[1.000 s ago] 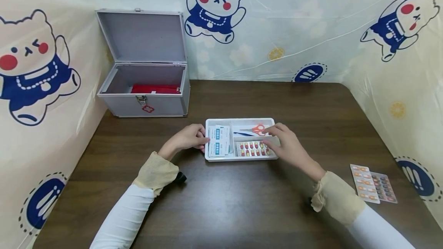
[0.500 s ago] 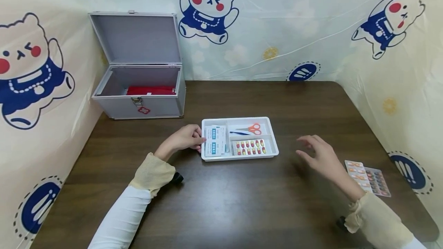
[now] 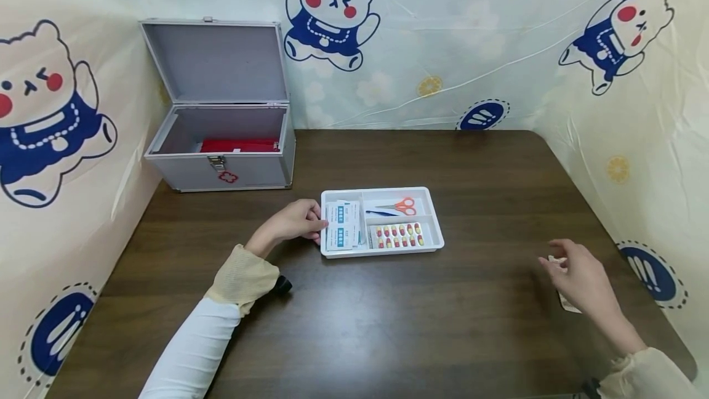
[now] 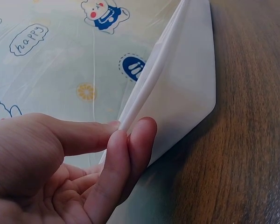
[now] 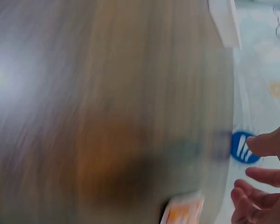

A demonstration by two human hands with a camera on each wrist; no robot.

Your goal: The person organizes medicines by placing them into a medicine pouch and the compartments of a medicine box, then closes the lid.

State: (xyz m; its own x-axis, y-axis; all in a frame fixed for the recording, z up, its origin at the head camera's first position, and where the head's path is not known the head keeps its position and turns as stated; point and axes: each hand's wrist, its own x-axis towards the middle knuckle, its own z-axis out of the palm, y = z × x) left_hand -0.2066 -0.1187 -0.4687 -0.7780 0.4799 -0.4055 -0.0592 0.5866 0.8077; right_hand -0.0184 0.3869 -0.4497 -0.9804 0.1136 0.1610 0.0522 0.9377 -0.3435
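My left hand (image 3: 292, 221) pinches the left rim of a white divided tray (image 3: 382, 254) between thumb and fingers; the left wrist view shows the tray's outer wall (image 4: 184, 70) beyond the fingertips. In the tray lie white packets (image 3: 339, 226) with blue print, orange-handled scissors (image 3: 407, 204), a thin blue tool (image 3: 382, 213) and a blister pack of capsules (image 3: 396, 236). My right hand (image 3: 581, 279) is over the blister packs (image 3: 569, 305) at the table's right, hiding most of them. In the right wrist view its thumb and fingers are apart, near an orange-dotted blister pack (image 5: 183, 210).
A grey metal first-aid case (image 3: 244, 171) stands at the back left with its lid raised and a red item (image 3: 239, 145) inside. The brown table (image 3: 354, 325) is bordered at the back and sides by a printed bear-patterned cloth (image 3: 432, 29).
My right hand has left the tray's right side and moved right and nearer, to the blister packs. My left hand keeps its hold on the tray rim. The head view has shifted slightly.
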